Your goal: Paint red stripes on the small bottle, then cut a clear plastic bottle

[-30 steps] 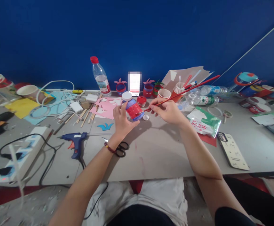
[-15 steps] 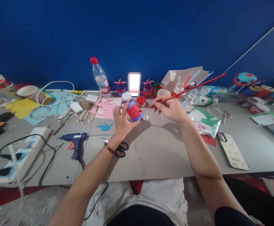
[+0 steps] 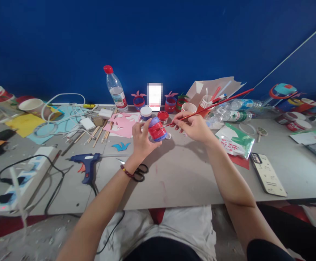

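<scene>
Red-and-purple cup (image 3: 158,135) edges rightward, tilted above the desk (image 3: 179,174), clamped in the left hand's (image 3: 142,141) fingers, while the brush (image 3: 228,98), pinched in the right hand's (image 3: 194,127) fingers, reaches further over the red band (image 3: 154,129), apparently making contact.

Red characters 白开 (image 3: 230,146) on green-and-white packet (image 3: 239,138), bottle labels (image 3: 118,97) too small to read
</scene>
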### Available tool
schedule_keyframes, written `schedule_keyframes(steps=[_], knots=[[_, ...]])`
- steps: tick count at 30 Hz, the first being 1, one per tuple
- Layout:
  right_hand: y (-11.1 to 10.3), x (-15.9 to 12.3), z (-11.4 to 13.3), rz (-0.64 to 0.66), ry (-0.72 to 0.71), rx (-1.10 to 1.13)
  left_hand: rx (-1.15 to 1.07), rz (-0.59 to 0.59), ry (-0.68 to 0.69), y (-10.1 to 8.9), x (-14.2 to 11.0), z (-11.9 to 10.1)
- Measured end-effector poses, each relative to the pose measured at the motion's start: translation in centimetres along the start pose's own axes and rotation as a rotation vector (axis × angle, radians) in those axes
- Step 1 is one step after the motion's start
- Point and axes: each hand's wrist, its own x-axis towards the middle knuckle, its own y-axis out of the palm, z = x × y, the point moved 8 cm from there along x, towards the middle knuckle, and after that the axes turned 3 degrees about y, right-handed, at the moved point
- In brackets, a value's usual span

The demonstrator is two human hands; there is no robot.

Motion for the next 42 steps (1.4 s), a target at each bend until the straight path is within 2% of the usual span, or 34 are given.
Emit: schedule_keyframes(steps=[8,16,22,26,35,42], knots=[[-2.1,0.2,-1.1,-0.124,-0.003,-0.06,-0.014,-0.018,-0.019,-0.5,0.2,0.0],[-0.7,-0.1,-0.8,-0.025,0.001,0.051,0.004,-0.014,-0.031,-0.3,0.2,0.1],[0.9,-0.1,-0.7,0.06,0.005,0.093,0.008,-0.041,0.034,-0.4,0.2,-0.4],[1.2,0.0,-0.4,0.048,-0.003,0.041,0.01,-0.023,0.037,-0.2,0.1,-0.4],[-0.6,0.0,0.1,-0.004,-0.009,-0.053,0.017,-0.06,0.054,-0.5,0.1,-0.4],[-2.6,0.1,-0.1,-0.181,-0.072,-0.211,0.012,-0.041,0.007,-0.5,0.2,-0.2]])
